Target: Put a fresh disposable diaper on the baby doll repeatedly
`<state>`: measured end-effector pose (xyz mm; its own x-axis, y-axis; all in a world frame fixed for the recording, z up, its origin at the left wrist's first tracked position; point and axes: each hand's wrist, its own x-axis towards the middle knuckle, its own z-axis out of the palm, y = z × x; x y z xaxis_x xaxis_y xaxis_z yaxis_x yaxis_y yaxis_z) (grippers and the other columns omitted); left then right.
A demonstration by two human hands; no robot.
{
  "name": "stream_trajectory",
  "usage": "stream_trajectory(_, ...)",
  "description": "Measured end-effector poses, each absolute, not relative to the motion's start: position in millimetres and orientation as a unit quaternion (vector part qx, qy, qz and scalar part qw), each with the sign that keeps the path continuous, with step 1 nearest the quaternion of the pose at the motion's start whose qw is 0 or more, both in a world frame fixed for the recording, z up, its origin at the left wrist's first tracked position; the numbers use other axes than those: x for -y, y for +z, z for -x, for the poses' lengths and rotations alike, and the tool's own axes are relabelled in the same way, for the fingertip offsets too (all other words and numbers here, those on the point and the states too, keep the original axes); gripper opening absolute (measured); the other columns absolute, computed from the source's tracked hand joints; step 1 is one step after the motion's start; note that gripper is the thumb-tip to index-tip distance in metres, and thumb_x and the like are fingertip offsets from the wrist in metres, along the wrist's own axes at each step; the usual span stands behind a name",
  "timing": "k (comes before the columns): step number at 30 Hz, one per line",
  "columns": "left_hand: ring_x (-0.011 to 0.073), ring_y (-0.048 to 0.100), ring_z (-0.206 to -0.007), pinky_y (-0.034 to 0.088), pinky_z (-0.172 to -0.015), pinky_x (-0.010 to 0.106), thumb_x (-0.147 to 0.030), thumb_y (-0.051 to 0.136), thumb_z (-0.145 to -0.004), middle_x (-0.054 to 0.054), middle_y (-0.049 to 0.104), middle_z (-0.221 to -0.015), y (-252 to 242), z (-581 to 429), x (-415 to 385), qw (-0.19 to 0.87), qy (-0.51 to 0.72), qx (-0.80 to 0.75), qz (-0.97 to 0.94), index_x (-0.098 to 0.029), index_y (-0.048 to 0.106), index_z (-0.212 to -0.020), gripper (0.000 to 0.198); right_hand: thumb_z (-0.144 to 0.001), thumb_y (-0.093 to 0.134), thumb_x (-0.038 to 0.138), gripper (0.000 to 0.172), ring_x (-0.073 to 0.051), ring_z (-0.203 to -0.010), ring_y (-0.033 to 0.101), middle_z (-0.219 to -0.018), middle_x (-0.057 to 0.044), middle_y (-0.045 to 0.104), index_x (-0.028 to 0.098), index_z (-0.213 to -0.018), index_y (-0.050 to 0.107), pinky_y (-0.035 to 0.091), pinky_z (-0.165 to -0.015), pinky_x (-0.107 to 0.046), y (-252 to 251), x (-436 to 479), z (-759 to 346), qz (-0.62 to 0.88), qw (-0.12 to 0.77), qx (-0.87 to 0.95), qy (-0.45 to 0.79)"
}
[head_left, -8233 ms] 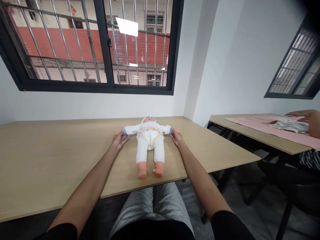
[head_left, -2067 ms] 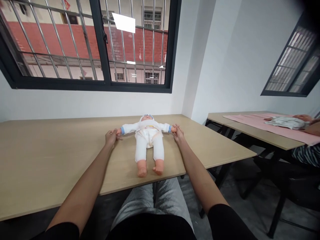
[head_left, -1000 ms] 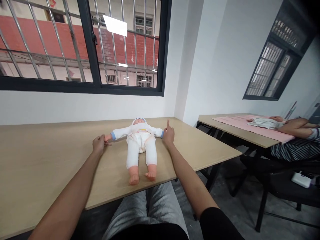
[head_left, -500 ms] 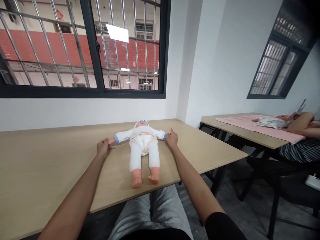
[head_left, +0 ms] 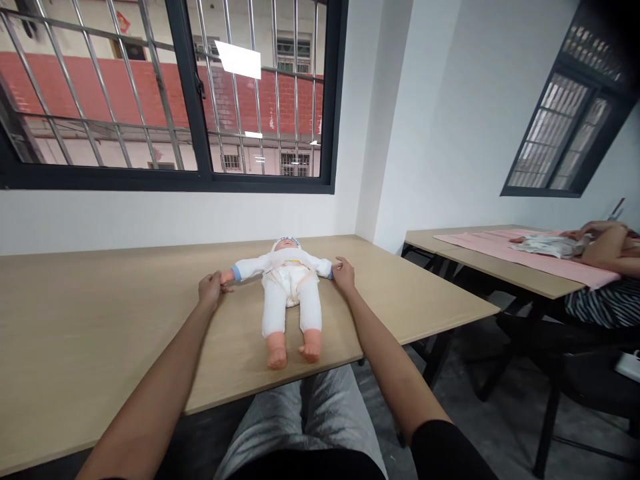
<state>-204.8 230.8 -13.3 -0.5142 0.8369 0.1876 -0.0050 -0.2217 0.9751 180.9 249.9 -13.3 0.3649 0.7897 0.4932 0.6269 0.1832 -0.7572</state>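
Note:
A baby doll point(head_left: 291, 283) lies on its back on the wooden table point(head_left: 125, 320), feet toward me and arms spread. It wears white clothes with blue cuffs, a diaper and a cap with blue markings. My left hand point(head_left: 211, 288) is closed around the doll's hand on the left side. On the other side, my right hand point(head_left: 344, 275) is closed at the blue cuff, where it covers the doll's other hand. Both doll legs stretch straight toward the table's front edge.
A barred window point(head_left: 200, 100) is in the wall behind the table. To the right, a second table point(head_left: 545, 283) carries a pink mat point(head_left: 575, 267) with another doll point(head_left: 545, 245), and a person's arm point(head_left: 607, 250) rests there. A black chair point(head_left: 575, 367) stands at right.
My right index finger, pointing outward before, has curled in toward the doll's hand. Both hands stay at the doll's hands. The view has shifted slightly.

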Motion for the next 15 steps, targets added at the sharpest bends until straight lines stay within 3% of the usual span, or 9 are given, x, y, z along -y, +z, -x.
stream_trajectory(8, 0.0164, 0.056, -0.039, 0.045, -0.040, 0.026, -0.028, 0.050, -0.068, -0.003, 0.050, -0.049, -6.6, 199.9, -221.4, 0.306, 0.673, -0.553, -0.385, -0.016, 0.048, -0.067, 0.012, -0.066, 0.045, 0.012, 0.032, -0.016, -0.068, 0.057, -0.069, 0.001, 0.060, 0.016, -0.095, 0.056, 0.044, -0.065, -0.025, -24.8, -269.8, -189.6, 0.624, 0.596, 0.483, 0.149)
stream_trajectory(15, 0.0182, 0.057, -0.049, 0.046, -0.047, 0.029, -0.030, 0.048, -0.070, 0.000, 0.052, -0.055, -6.3, 199.3, -221.8, 0.270, 0.647, -0.596, -0.392, -0.017, 0.048, -0.065, 0.014, -0.065, 0.048, 0.015, 0.022, -0.018, -0.070, 0.057, -0.074, -0.003, 0.060, 0.017, -0.087, 0.052, 0.043, -0.065, -0.026, -25.6, -274.7, -195.6, 0.649, 0.616, 0.419, 0.156)
